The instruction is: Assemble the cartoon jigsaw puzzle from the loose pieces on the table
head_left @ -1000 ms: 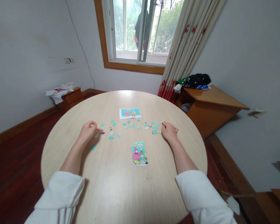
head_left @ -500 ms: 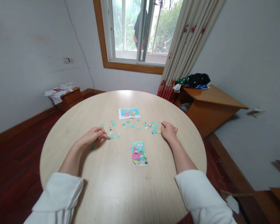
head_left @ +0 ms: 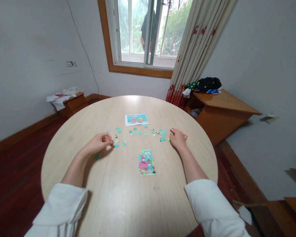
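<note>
My left hand (head_left: 100, 143) is over the left side of the table, its fingers curled in and the tips close together. Whether anything is between them is hidden. Just right of its fingertips lies a teal puzzle piece (head_left: 116, 145), and another teal piece (head_left: 97, 157) is below the wrist. On the right, my right hand (head_left: 178, 138) rests on the table with bent fingers, a small pale puzzle piece (head_left: 171, 128) showing at its fingertips. Nearer to me, between the forearms, lies a partly joined puzzle (head_left: 146, 163) with a pink starfish figure and a pale teal figure.
Several loose pieces (head_left: 138, 133) are strewn across the middle of the round table (head_left: 118, 197). Behind them lies a printed picture sheet (head_left: 136, 119). A wooden cabinet (head_left: 227, 108) with cloths on top stands at the right, and a low stand (head_left: 75, 102) at the left.
My left hand has drawn back slightly to the left from the teal piece, and its fingers have curled in. My right hand stays in place.
</note>
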The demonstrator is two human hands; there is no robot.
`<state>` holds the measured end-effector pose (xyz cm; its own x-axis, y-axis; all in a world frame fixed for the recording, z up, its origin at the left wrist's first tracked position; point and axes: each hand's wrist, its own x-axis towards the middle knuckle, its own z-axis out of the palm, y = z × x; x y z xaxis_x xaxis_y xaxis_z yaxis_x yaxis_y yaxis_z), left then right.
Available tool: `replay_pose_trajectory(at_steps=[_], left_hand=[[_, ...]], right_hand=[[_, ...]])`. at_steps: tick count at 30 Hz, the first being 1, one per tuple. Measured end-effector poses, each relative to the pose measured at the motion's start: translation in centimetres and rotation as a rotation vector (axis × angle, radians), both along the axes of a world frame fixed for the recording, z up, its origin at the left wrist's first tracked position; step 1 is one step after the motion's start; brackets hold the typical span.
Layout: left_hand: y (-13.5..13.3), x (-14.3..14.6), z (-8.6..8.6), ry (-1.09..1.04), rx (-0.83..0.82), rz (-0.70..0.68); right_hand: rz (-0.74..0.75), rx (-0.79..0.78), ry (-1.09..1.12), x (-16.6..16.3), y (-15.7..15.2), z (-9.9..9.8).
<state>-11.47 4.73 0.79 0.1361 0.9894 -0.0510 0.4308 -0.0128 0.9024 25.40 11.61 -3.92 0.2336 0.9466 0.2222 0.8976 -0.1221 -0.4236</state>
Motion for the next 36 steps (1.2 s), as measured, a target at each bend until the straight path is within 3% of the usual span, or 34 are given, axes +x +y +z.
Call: replay_pose_trajectory(at_steps=[8,15,24,36], left_hand=[[0.8,0.1,-1.6,0.257,0.051,-0.078],[0.7,0.1,-1.4,0.335,-0.031,-0.168],[0.4,-0.1,-0.8,0.341,0.128,-0.299],[0.7,-0.2,-1.5,0.313,0.031,-0.267]], right_hand=[[-0.002,0.001,0.007,0.0,0.0,0.0],[0.002,-0.003,-0.006,0.0,0.0,0.0],[-0.003,-0.014,0.012,0.0,0.1,0.0],[0.0,-0.018,0.003,0.0,0.0,0.0]])
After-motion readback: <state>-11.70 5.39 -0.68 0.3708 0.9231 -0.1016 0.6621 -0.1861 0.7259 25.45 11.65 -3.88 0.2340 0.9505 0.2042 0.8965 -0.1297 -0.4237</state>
